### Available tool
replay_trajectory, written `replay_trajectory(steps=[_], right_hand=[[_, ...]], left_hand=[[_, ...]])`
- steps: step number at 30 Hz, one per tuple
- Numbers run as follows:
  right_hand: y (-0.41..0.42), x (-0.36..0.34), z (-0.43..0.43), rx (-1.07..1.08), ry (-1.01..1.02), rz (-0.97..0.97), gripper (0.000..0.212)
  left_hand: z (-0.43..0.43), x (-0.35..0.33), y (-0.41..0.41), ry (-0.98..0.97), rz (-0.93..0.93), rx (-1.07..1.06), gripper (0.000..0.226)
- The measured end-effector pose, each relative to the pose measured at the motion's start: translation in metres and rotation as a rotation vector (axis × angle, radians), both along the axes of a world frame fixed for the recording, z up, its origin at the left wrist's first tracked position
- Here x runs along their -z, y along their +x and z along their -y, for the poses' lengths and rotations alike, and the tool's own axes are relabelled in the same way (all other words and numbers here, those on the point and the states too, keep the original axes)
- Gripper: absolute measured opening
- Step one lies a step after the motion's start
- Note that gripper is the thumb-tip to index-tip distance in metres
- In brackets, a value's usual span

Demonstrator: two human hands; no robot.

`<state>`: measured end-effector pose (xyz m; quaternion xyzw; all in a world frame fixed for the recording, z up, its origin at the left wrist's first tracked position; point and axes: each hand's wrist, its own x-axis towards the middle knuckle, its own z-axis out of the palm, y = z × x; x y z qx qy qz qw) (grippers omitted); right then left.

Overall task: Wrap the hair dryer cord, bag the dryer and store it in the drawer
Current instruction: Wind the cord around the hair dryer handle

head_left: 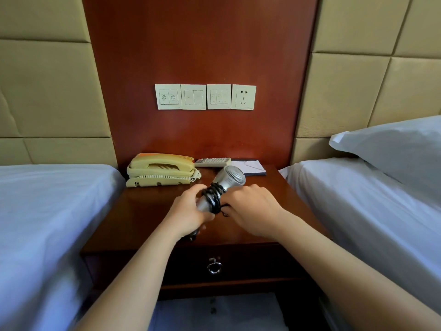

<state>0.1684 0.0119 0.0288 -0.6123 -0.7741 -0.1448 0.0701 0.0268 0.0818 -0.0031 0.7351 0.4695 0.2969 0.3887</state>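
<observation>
Cord [213, 196] is already wound in several black loops round the handle of the dryer [229, 179], just beyond where the left hand [188, 215] clamps that handle from the near side. The right hand [250, 210] sits on the other side of the loops, touching them, its fingers curled over a last bit of cord that sticks out toward the person; whether they actually pinch it I cannot tell, since the fingertips are hidden under the hand. The dryer is held above the nightstand [143, 211], head pointing away from the grip and tilted up toward the phone [162, 169] and remote [212, 161] at the back. By my reading the wrapping is nearly finished: most of the length is on the handle, and only the tail, probably with the plug, needs tucking or securing. A dark end also pokes out below the left hand, but it is too small to identify. Bagging has not begun, and no bag is clearly in view; the flat dark item with white paper beyond the dryer may or may not be one. The drawer [250, 263] below the grip is closed, its ring pull [214, 267] hanging untouched, so storing is still wholly ahead.
</observation>
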Motion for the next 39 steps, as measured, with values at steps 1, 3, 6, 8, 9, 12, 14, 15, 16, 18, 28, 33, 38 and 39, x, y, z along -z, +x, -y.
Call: replay_trajectory(steps=[1, 3, 6, 8, 9, 12, 14, 15, 16, 18, 28, 33, 38, 39], right_hand=[[0.001, 0.000, -0.001, -0.008, -0.012, -0.041, 0.021], [0.002, -0.001, -0.003, -0.031, -0.071, -0.140, 0.020], [0.009, -0.003, -0.006, -0.119, -0.234, -0.348, 0.018], [0.015, -0.004, -0.008, -0.160, -0.298, -0.440, 0.017], [0.017, -0.003, -0.008, -0.172, -0.318, -0.460, 0.018], [0.018, 0.002, -0.009, -0.197, -0.432, -0.440, 0.028], [0.018, 0.005, -0.008, -0.139, -0.578, -0.449, 0.038], [0.018, 0.005, -0.008, -0.099, -0.635, -0.459, 0.040], [0.019, 0.005, -0.009, -0.077, -0.660, -0.459, 0.040], [0.018, 0.004, -0.009, -0.105, -0.632, -0.429, 0.036], [-0.012, 0.002, -0.007, -0.039, -0.164, -0.114, 0.019], [-0.012, 0.000, -0.018, -0.088, -0.054, -0.163, 0.020], [0.010, -0.014, -0.028, -0.104, -0.126, -0.472, 0.026], [0.019, -0.017, -0.031, -0.104, -0.143, -0.521, 0.025]], left_hand=[[0.001, 0.000, 0.002, 0.045, -0.058, -0.005, 0.064], [0.000, 0.000, 0.005, 0.094, -0.123, -0.047, 0.059], [-0.008, 0.000, 0.003, 0.065, -0.107, -0.103, 0.035], [-0.011, 0.002, -0.002, 0.035, -0.098, -0.092, 0.023], [-0.012, 0.003, -0.005, 0.027, -0.105, -0.076, 0.022], [-0.016, 0.010, -0.011, 0.016, -0.124, -0.063, 0.027], [-0.018, 0.014, -0.016, -0.012, -0.124, -0.087, 0.038], [-0.019, 0.015, -0.019, -0.032, -0.138, -0.094, 0.047], [-0.020, 0.015, -0.022, -0.051, -0.170, -0.095, 0.058], [-0.020, 0.015, -0.027, -0.057, -0.265, -0.083, 0.070], [0.000, 0.004, -0.012, 0.227, -0.602, -0.032, 0.046], [0.013, -0.002, -0.002, 0.380, -0.714, -0.038, 0.045], [0.015, -0.004, -0.002, 0.541, -0.664, -0.007, 0.034], [0.013, -0.003, -0.003, 0.546, -0.640, 0.000, 0.033]])
